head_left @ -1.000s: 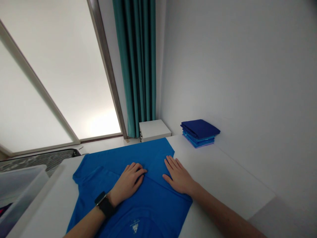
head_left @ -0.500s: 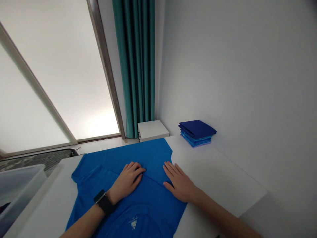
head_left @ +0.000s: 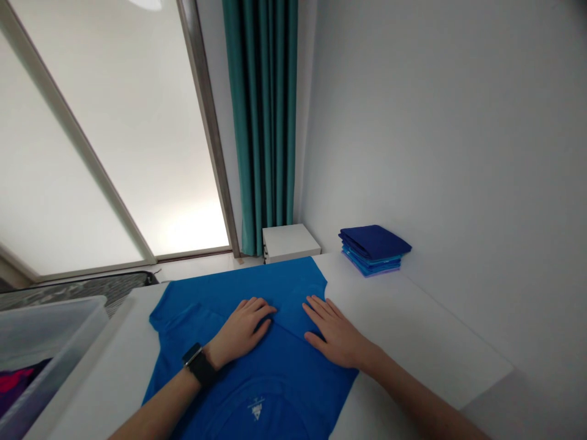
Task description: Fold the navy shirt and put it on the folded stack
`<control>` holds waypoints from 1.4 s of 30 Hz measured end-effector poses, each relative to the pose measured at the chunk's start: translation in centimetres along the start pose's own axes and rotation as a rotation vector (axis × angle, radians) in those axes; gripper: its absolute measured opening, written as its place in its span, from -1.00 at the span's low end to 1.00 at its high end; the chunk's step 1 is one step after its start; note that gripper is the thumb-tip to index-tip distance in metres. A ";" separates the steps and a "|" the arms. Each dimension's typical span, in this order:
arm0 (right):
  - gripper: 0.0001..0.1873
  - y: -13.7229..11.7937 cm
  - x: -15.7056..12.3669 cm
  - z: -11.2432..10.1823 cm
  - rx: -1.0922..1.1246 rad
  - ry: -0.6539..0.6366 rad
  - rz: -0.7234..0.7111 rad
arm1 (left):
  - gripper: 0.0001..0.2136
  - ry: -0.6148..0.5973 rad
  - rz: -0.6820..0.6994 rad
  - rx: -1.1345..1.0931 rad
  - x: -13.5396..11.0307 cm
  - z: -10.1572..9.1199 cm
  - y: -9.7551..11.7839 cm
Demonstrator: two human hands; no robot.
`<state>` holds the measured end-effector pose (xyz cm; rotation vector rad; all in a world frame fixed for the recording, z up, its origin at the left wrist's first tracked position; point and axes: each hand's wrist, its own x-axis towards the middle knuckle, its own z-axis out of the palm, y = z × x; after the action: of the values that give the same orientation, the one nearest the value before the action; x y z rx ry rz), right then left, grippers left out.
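Observation:
A blue T-shirt (head_left: 293,360) lies spread over the white table, its neckline and small white printed label (head_left: 257,410) toward me. My left hand (head_left: 243,329), with a black watch (head_left: 200,365) on the wrist, rests on the middle of the shirt, fingers extended and slightly curved, palm down. To its right, my right hand (head_left: 334,333) lies flat on the cloth near the shirt's right edge, fingers stretched and thumb apart. Neither hand grips the fabric. A faint crease runs across the shirt between them.
Folded clothes (head_left: 373,247), dark blue on top, are stacked on the table (head_left: 426,330) by the wall. At left stands a translucent bin (head_left: 87,330) with dark and red cloth inside. Beyond the table are a white cabinet (head_left: 291,239) and a green curtain (head_left: 266,122).
The view has turned slightly left, so more of the bin and its cloth shows. Both hands stay on the shirt in nearly the same places.

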<state>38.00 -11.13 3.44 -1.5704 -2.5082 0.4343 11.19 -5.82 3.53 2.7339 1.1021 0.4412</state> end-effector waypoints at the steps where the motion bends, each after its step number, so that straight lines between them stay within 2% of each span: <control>1: -0.32 -0.4 0.5 -0.3 0.000 0.001 -0.009 | -0.72 0.004 -0.009 0.006 -0.1 -0.5 -0.1; 5: -0.36 -2.3 2.7 -0.6 0.007 -0.033 -0.083 | -0.72 0.026 -0.053 0.047 -1.6 -2.7 -0.9; 10: -0.37 -5.9 5.0 0.3 0.037 -0.120 -0.207 | -0.71 0.039 -0.163 0.076 -5.8 -4.6 -2.8; 15: -0.34 -9.8 6.4 1.1 0.037 -0.189 -0.266 | -0.69 0.088 -0.248 0.113 -10.3 -3.9 -4.8; 19: -0.34 -11.6 6.7 2.3 0.041 -0.206 -0.271 | -0.62 0.096 -0.257 0.143 -12.5 -2.3 -5.6; 23: -0.34 -12.3 6.4 3.6 0.052 -0.212 -0.251 | -0.59 0.065 -0.265 0.125 -13.0 -1.4 -5.7; 26: -0.34 -12.4 5.9 4.1 0.053 -0.179 -0.247 | -0.59 0.087 -0.278 0.102 -13.1 -1.6 -5.7; 30: -0.36 -12.4 5.3 3.9 0.095 -0.150 -0.245 | -0.65 0.249 -0.356 0.065 -13.6 -2.6 -6.4; 35: -0.39 -12.1 5.0 3.8 0.147 -0.139 -0.263 | -0.68 0.453 -0.510 0.031 -14.7 -3.6 -8.4; 42: -0.43 -11.8 5.0 4.4 0.174 -0.119 -0.316 | -0.67 0.559 -0.776 -0.016 -15.6 -4.0 -9.9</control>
<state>24.45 -12.22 2.91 -1.0919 -2.6585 0.6932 -7.24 -9.42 1.48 1.9486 2.1191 1.0747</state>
